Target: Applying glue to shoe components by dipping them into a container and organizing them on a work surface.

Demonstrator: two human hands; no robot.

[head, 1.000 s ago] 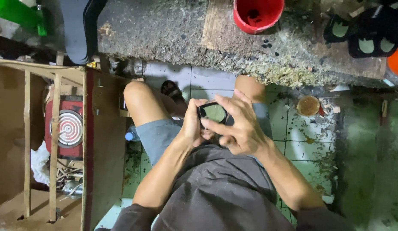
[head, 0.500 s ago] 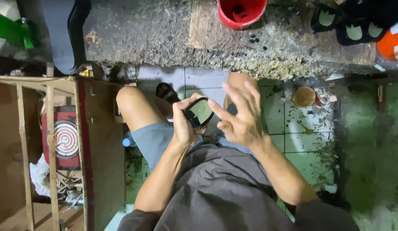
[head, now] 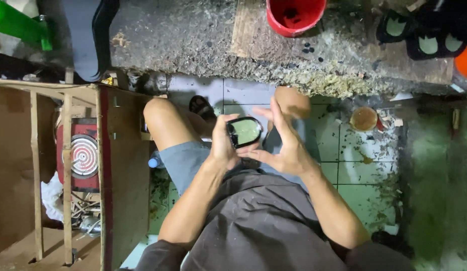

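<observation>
Black-rimmed mirror [head: 245,131], one, between two hands: left hand [head: 224,146], right hand [head: 283,145].

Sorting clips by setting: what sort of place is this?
Probably a rough home workshop or back-yard work corner: stained green floor tiles, a crumbling concrete ledge with a red bucket, and a bare wooden frame. The person sits low.

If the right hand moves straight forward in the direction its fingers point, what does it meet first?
The right hand points up and away from the body. Its fingers would probably pass the dark-rimmed oval object held in the left hand and first meet the right knee, though depth is unclear.
</observation>
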